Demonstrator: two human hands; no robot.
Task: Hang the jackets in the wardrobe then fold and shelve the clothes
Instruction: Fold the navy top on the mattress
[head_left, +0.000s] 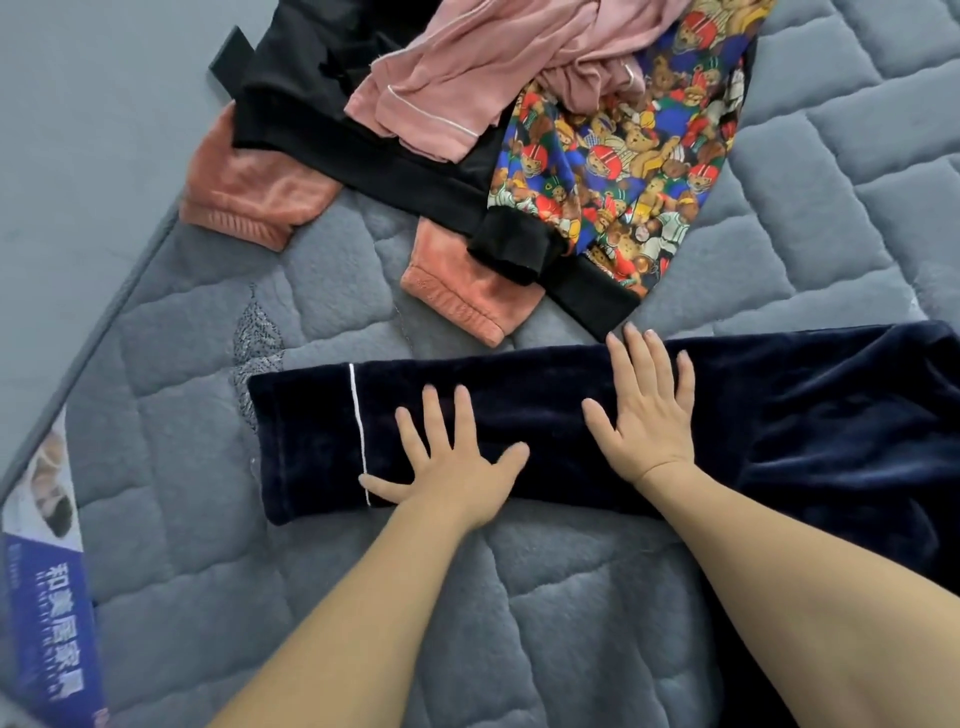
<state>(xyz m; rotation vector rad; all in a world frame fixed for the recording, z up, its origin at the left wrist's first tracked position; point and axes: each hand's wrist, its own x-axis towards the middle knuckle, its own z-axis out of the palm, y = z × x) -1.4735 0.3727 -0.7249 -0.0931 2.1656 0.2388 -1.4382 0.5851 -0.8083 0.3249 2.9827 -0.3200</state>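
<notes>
Pressing flat on the navy velvet trousers (571, 415), both of my hands lie with fingers straight and spread, so neither grip is curled round anything. My left hand (452, 462) rests near the cuffed end of the trouser leg, just right of its thin white piping (358, 431), with the thumb pointing toward the other hand. My right hand (644, 415) sits further right on the same leg, its fingertips reaching the upper edge of the fabric. The trousers stretch across the middle of the frame, from left of centre to the right edge, where the cloth bunches into folds. They lie on a grey quilted mattress (493, 623) that fills most of the view. Above them, in the upper centre, lies a loose heap of other clothes: a dusty pink garment (467, 78) with pale piping on top, a black garment (337, 130) beneath it, a bright teddy-bear print piece (623, 166) with a black cuff to the right, and orange-pink fleece trouser legs (249, 202) poking out toward the left. A printed label (47, 597) with blue and white lettering runs along the mattress edge at the lower left.
</notes>
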